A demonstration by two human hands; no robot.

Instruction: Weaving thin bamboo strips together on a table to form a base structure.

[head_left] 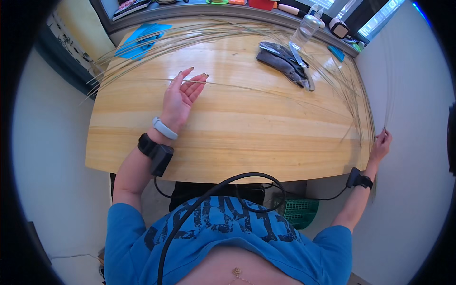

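Blue shirt (228,228) with a dark print fills the lower middle, and a black cable (259,174) loops up over it toward the front edge of the pale wooden tabletop (228,137). At the far left of the tabletop lies a crumpled bright-blue sheet (140,40), crossed by long dry stems (204,29) that sweep in a curved bundle along the far side. Just nearer, the left hand (185,90) is turned palm up, its grip apart, fingers loosely curled; a light wristband (165,128) and a black strapped-on box (161,159) sit on that forearm. One thin strand (237,87) crosses at the fingers and runs off rightward above the wood; whether the fingers bear on it cannot be told.

Right of centre lies a dark grey cloth bundle (275,61), a knife (298,58) resting against its right side. Below the table edge shows a green basket (301,211). Behind the knife stands a clear bottle (306,31), and a small teal item (336,53) is near the far right corner. More dry stems (354,102) fan down the right side. Beyond them, by the white wall (418,118), the right hand (382,141) has its grip together, fingertips clamped on faint pale strands (389,90) rising against the wall.
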